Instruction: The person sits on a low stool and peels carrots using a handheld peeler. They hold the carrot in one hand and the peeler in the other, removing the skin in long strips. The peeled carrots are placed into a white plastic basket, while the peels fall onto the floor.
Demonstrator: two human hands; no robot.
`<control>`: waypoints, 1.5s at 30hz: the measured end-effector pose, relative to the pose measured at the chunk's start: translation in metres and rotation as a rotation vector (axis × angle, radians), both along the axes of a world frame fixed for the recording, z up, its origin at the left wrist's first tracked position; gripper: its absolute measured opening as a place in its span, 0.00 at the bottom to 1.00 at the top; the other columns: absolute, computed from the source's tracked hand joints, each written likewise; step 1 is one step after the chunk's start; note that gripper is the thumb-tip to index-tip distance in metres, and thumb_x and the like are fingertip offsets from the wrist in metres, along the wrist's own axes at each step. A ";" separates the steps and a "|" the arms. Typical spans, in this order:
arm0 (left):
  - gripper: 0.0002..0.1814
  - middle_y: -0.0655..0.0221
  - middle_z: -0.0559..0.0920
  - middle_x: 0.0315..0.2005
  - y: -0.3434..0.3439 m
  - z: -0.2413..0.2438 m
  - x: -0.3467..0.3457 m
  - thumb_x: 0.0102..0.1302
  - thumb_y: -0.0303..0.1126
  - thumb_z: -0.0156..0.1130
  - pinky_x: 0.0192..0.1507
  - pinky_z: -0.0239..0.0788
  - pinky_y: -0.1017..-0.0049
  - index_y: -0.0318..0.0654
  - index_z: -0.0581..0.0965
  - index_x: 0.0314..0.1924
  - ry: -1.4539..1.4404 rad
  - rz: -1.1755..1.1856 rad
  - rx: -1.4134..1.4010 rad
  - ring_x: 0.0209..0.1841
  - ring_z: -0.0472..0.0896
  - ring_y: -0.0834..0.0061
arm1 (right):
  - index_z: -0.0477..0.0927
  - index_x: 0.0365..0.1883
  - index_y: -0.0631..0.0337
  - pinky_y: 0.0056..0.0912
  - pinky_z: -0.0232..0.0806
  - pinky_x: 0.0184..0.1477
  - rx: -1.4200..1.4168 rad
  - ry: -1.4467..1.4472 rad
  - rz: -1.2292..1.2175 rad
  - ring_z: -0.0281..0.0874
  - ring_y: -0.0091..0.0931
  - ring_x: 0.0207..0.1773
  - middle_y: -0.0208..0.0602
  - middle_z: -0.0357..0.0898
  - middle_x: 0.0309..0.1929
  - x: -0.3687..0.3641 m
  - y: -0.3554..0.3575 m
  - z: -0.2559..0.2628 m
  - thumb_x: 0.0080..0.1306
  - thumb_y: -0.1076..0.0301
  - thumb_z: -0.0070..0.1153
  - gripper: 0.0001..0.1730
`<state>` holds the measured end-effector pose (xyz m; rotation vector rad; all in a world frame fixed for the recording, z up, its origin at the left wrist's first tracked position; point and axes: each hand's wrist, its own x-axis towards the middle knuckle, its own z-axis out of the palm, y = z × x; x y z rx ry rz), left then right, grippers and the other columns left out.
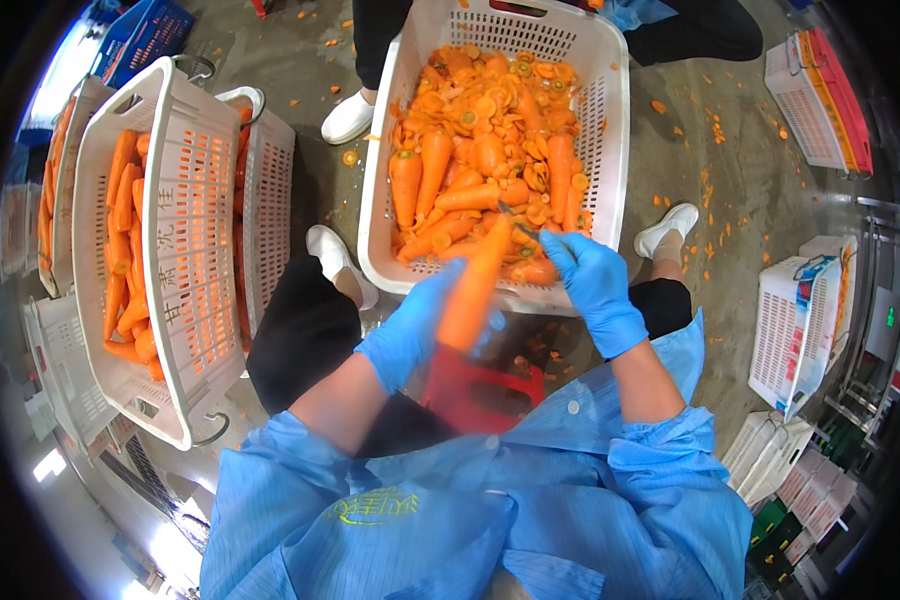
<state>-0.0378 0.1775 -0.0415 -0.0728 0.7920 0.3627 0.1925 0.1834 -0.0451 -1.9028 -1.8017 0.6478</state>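
Note:
My left hand [416,326], in a blue glove, grips a large carrot [476,281] whose narrower end tilts up and away from me; hand and carrot are slightly blurred. My gloved right hand [591,281] is closed around a small knife [521,223], its handle hidden in my fingers. The dark blade points left, near the carrot's upper end; whether they touch I cannot tell. Beneath and beyond both hands stands a white plastic crate [606,161] holding whole carrots [435,169], cut carrot tops and slices [487,105].
At left, a tall white crate [195,225] bearing writing holds carrots [126,247]. A red plastic stool [472,390] is under me. Another person's white shoe [345,118] stands beside the middle crate. Carrot scraps [709,195] litter the floor. More crates [795,322] stand at right.

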 end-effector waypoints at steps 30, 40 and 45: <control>0.35 0.51 0.60 0.67 0.030 0.135 -0.126 0.70 0.44 0.42 0.54 0.70 0.67 0.30 0.51 0.70 -0.433 0.906 0.731 0.55 0.75 0.63 | 0.76 0.36 0.62 0.31 0.67 0.26 -0.756 0.548 -0.343 0.73 0.27 0.23 0.36 0.76 0.23 0.009 -0.056 -0.081 0.60 0.51 0.57 0.21; 0.32 0.50 0.82 0.40 0.084 0.020 -0.066 0.73 0.48 0.40 0.42 0.79 0.66 0.26 0.59 0.66 -0.155 0.454 0.560 0.37 0.84 0.62 | 0.74 0.56 0.52 0.39 0.71 0.42 -0.030 -0.068 0.125 0.79 0.38 0.41 0.38 0.80 0.41 -0.041 -0.002 -0.117 0.58 0.65 0.57 0.26; 0.32 0.54 0.83 0.35 0.082 0.025 -0.069 0.74 0.48 0.38 0.40 0.78 0.71 0.26 0.60 0.65 0.108 0.457 0.543 0.32 0.83 0.68 | 0.68 0.62 0.50 0.42 0.71 0.42 -0.151 -0.183 0.290 0.79 0.39 0.42 0.38 0.79 0.43 -0.094 0.073 -0.144 0.59 0.68 0.53 0.30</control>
